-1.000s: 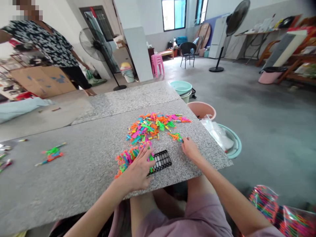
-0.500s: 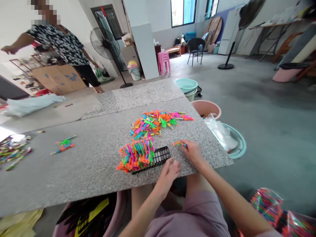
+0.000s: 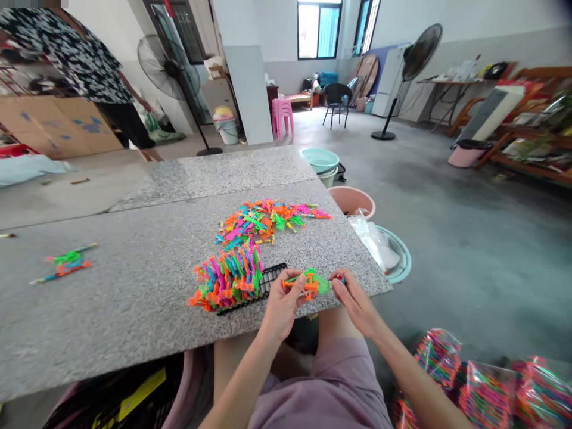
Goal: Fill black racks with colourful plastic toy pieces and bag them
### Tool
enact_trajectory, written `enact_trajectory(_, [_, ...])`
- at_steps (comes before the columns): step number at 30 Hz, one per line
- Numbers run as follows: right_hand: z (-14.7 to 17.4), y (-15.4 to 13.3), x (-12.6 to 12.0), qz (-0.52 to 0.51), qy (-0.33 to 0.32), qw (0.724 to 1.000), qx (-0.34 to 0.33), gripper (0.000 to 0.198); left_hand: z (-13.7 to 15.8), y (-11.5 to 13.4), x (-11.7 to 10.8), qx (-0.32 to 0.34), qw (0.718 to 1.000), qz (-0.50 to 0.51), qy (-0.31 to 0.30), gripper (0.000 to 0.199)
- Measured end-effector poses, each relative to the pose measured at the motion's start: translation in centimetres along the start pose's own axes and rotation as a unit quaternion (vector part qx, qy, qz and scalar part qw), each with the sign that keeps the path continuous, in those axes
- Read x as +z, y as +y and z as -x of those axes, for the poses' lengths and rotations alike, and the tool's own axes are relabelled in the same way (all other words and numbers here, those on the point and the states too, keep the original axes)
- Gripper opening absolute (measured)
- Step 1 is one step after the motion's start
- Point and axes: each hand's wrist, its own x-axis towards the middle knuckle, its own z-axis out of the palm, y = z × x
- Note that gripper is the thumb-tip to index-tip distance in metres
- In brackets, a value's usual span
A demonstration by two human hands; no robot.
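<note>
My left hand [image 3: 286,298] pinches a small orange and green plastic toy [image 3: 309,285] above the table's front edge. Just right of it, my right hand [image 3: 355,298] is closed on a small piece with a red and blue end [image 3: 340,279], mostly hidden by the fingers. Left of my hands lies a black plastic rack [image 3: 272,275] with a row of bright plastic toys [image 3: 230,277] standing in it. Its right part, beside my left hand, shows bare slots. Behind the rack is a loose pile of similar toys [image 3: 263,221] in orange, green, pink and blue.
A few toys [image 3: 67,262] lie farther left on the speckled stone table [image 3: 134,310]. Basins [image 3: 353,199] and a clear plastic bag [image 3: 375,244] stand off the right edge. Filled bags [image 3: 487,393] sit on the floor at right. A person [image 3: 75,59] stands beyond the table.
My left hand has risen from beside the rack and now holds the orange and green toy. My right hand stays close by, its hold altered. The view has swung to the right.
</note>
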Motion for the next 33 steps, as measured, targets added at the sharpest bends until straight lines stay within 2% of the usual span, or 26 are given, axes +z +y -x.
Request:
enact_trajectory(3, [0.0, -0.8, 1.1, -0.009, -0.034, 0.999, -0.019, 0.025, 1.1, 0.6, 0.1, -0.006, 0.999, 0.007, -0.032, 0.035])
enact_trajectory(6, [0.6, -1.5, 2.3, -0.048, -0.019, 0.998, -0.021, 0.024, 1.9, 0.7, 0.2, -0.023, 0.998, 0.041, -0.049, 0.036])
enact_trajectory(9, [1.2, -2.0, 3.2, -0.080, 0.028, 0.996, -0.025, 0.023, 2.3, 0.1, 0.7, -0.015, 0.996, 0.076, -0.031, 0.029])
enact_trajectory(12, [1.6, -2.6, 3.6, -0.063, 0.027, 0.997, -0.035, 0.020, 2.5, -0.6, 1.3, 0.033, 0.996, 0.083, 0.011, 0.023])
enact_trajectory(15, [2.0, -2.8, 3.0, -0.042, 0.010, 0.999, -0.017, 0.023, 2.4, -0.7, 1.3, 0.048, 0.998, 0.039, 0.031, 0.025])
enact_trajectory(18, [2.1, -2.8, 1.6, -0.013, 0.027, 1.000, 0.000, 0.024, 2.4, -0.5, 0.6, 0.035, 0.998, -0.027, 0.032, 0.028])
enact_trajectory(24, [1.5, -3.3, 0.4, 0.047, 0.030, 0.994, -0.089, 0.022, 2.5, -0.6, -0.1, 0.032, 0.998, -0.058, -0.007, 0.029])
enact_trajectory(33, [0.9, -3.7, 0.9, 0.032, 0.035, 0.994, -0.103, 0.024, 2.7, 0.3, 0.1, 0.066, 0.989, -0.133, 0.005, 0.031])
